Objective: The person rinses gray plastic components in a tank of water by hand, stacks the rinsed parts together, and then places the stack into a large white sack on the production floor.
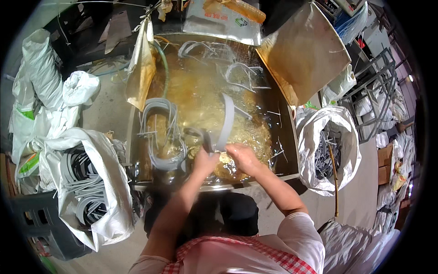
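Observation:
Both my hands are over the near end of a metal tank (292, 137) filled with yellowish liquid. My left hand (205, 160) and my right hand (241, 154) together grip a grey curved plastic strip (226, 119) that arcs up out of the liquid. A bundle of similar grey curved strips (159, 132) lies in the liquid just left of my hands. More strips (237, 73) float farther back in the tank.
A white woven sack (98, 182) of grey curved strips stands at my left. Another white sack (326, 150) with grey pieces and a stick is at my right. Tied white sacks (45, 82) lie far left. A brown metal lid (305, 50) leans at the tank's right rear.

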`<state>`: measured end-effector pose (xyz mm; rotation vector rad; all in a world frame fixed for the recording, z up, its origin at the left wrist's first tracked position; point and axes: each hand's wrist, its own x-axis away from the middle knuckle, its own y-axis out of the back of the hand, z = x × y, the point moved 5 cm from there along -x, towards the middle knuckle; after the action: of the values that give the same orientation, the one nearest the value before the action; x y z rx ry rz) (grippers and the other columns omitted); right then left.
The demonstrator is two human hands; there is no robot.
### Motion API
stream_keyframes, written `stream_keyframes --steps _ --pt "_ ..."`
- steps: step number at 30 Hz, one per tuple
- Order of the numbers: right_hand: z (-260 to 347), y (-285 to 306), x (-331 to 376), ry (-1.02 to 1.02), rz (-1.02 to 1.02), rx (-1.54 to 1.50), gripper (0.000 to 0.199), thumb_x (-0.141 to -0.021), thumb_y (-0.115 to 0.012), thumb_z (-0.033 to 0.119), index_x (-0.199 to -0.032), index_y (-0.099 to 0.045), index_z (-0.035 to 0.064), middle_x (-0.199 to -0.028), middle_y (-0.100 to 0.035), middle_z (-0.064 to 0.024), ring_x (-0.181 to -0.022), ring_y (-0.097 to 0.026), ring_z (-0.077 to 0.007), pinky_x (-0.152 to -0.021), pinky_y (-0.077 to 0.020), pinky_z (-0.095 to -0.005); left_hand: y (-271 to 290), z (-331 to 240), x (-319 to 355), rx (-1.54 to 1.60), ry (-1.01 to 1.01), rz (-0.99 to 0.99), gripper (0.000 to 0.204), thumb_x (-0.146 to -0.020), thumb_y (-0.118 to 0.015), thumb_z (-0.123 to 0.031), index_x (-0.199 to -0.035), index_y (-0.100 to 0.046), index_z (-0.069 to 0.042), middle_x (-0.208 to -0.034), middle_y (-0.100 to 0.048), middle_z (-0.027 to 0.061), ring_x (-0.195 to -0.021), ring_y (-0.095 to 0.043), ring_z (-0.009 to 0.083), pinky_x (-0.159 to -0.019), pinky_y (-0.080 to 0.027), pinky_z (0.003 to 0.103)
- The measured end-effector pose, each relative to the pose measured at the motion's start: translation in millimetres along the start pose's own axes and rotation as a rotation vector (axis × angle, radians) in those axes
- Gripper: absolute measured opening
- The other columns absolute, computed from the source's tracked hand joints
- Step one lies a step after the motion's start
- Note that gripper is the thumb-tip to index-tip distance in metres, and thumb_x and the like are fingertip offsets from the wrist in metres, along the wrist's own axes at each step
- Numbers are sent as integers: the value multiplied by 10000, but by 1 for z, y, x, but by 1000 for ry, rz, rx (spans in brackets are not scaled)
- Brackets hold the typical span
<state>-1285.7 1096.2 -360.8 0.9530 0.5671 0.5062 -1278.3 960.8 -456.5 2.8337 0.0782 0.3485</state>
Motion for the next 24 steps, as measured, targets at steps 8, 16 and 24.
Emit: stream_keyframes --steps 8,16,24 --pt "-8 -37 21 145 326 39 293 -669 -592 74 -959 -625 98 -944 -628 -64 -775 -575 -278 -736 -462 -345 19 -52 20 1272 124 572 471 -740 -701 -236 -1087 -500 10 -938 -594 107 -830 -600 209 -748 -505 338" --pt "0 35 -20 -126 -44 101 443 -646 -697 119 -1072 -577 96 -1083 -580 -122 -1033 -501 -272 -908 -366 -359 35 -51 15 935 11 547 316 -749 -631 -35 -1042 -521 16 -912 -606 96 -831 -606 190 -726 -502 310" --pt "-15 3 -74 -92 402 -340 549 -727 -625 84 -1247 -455 125 -1174 -528 -154 -1091 -510 -265 -914 -403 -336 26 -78 54 967 19 1137 585 -762 -646 -94 -1249 -340 9 -1093 -557 211 -947 -591 291 -824 -468 370"
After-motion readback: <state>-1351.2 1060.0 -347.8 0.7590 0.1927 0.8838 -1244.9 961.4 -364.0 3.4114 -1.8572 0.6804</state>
